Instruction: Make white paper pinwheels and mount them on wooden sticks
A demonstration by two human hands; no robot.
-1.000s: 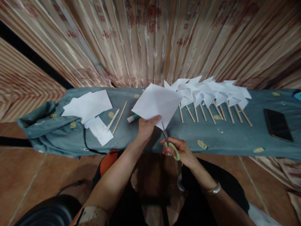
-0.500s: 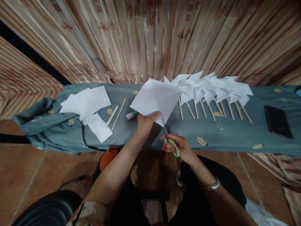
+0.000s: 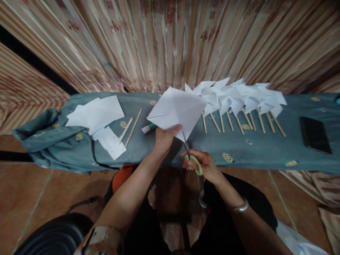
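Note:
My left hand (image 3: 165, 137) pinches a square sheet of white paper (image 3: 179, 108) near its lower edge, thumb on top. The sheet is held up corner-down above the cloth, with a slit running in from its left corner. In my right hand (image 3: 203, 163) is a pair of scissors (image 3: 195, 163) with pale green handles, my fingers in the loops. The blades meet the paper's bottom corner. Partly under the sheet lies a green and white tube (image 3: 149, 128). To the right are several paper pinwheels (image 3: 236, 97) on wooden sticks, overlapping in a row.
A grey-green cloth (image 3: 202, 148) covers the narrow table. At the left lie a stack of white sheets (image 3: 98, 111), a small paper slip (image 3: 113, 143), a white pencil-like stick (image 3: 125, 130) and a wooden stick (image 3: 133, 127). A black phone (image 3: 315, 134) rests at the right. Behind hangs a curtain (image 3: 170, 42).
The slit at the paper's left corner now shows as a dark gap. Both hands keep nearly the same place, with the scissors still at the bottom corner. The view has shifted slightly.

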